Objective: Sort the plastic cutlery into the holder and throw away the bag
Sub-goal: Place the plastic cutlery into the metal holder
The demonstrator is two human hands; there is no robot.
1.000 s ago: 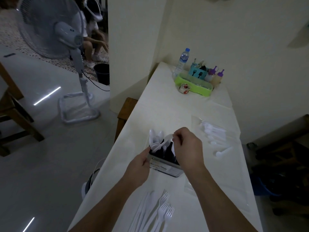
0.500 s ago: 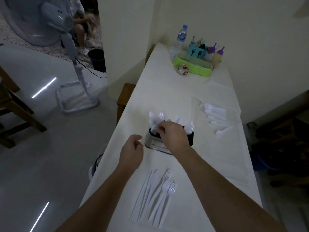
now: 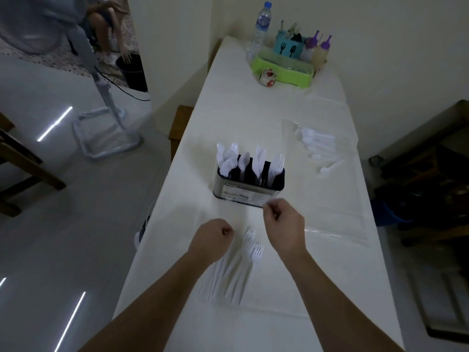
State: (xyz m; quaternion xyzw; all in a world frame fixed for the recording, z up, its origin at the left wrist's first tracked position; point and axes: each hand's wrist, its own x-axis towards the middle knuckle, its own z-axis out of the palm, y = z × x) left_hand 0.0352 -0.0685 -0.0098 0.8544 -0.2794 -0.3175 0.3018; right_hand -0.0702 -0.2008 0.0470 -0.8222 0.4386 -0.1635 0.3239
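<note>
A dark metal cutlery holder (image 3: 247,191) stands mid-table with white plastic spoons, knives and forks upright in its compartments. In front of it lies a row of white forks and knives (image 3: 234,270) flat on the white tablecloth. My left hand (image 3: 212,241) hovers over the left part of that row, fingers curled, holding nothing. My right hand (image 3: 284,224) hangs just before the holder, fingers curled and empty. A clear plastic bag (image 3: 330,189) lies to the right, with small white spoons (image 3: 317,143) on its far end.
At the table's far end stand a water bottle (image 3: 261,24), a green tray (image 3: 281,69) with a teal utensil caddy and sauce bottles, and a small mug (image 3: 267,77). A floor fan (image 3: 101,118) is left of the table; a seated person (image 3: 106,24) is beyond it.
My right hand has left the holder's spoons and drawn back toward me. My left hand has moved down and right over the loose cutlery. The camera has tilted downward.
</note>
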